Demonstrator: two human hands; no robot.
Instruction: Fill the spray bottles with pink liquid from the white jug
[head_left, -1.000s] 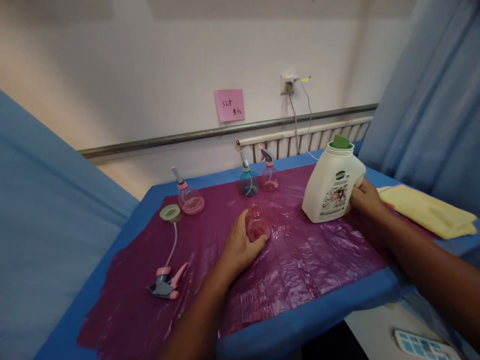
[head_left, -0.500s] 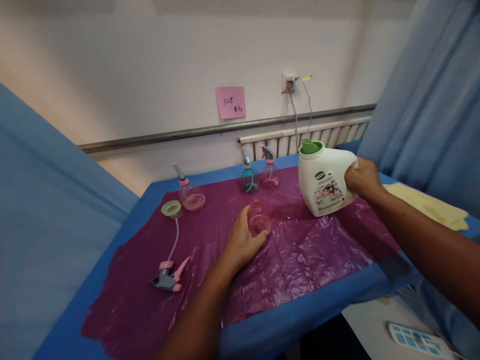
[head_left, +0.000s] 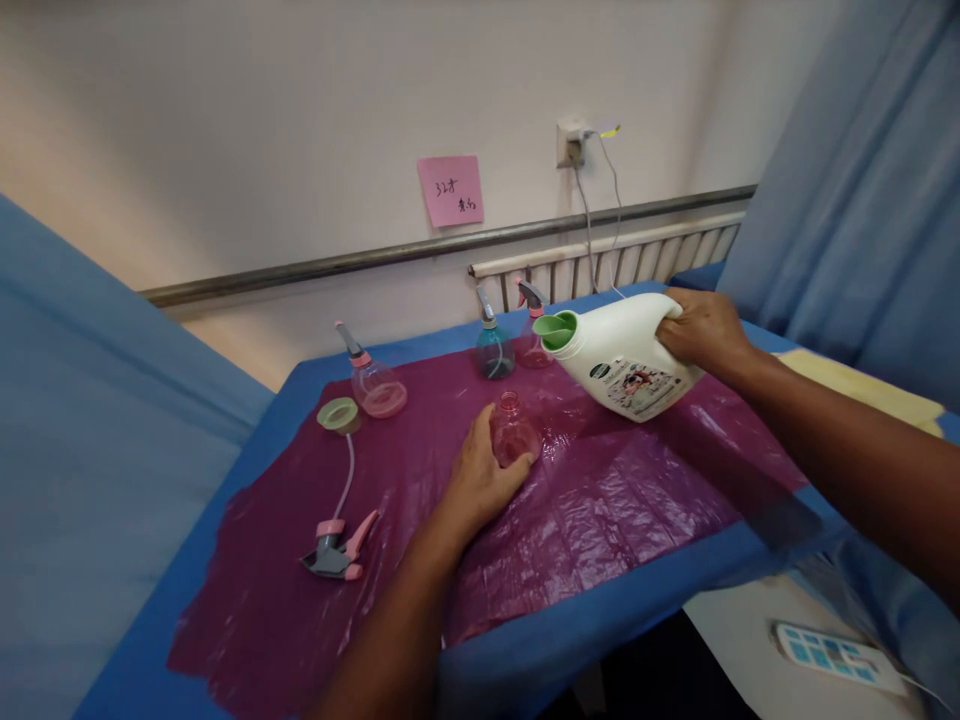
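Toward the left edge of the bench (head_left: 187, 570) lies a trigger sprayer (head_left: 330, 558), a green cup (head_left: 339, 413) by its tube. Mid-bench, the left hand (head_left: 478, 478) curls around an upright pink bottle (head_left: 514, 435). Farther right, above the bench, the right hand (head_left: 706, 328) grips a tilted white jug (head_left: 622, 350), mouth facing left.

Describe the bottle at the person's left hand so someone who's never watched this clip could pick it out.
On the blue-covered table lies a shiny purple plastic sheet. Near its middle, the left hand curves around a small, upright, see-through pinkish bottle. Unlike the three spray bottles farther back, its neck is bare and open.
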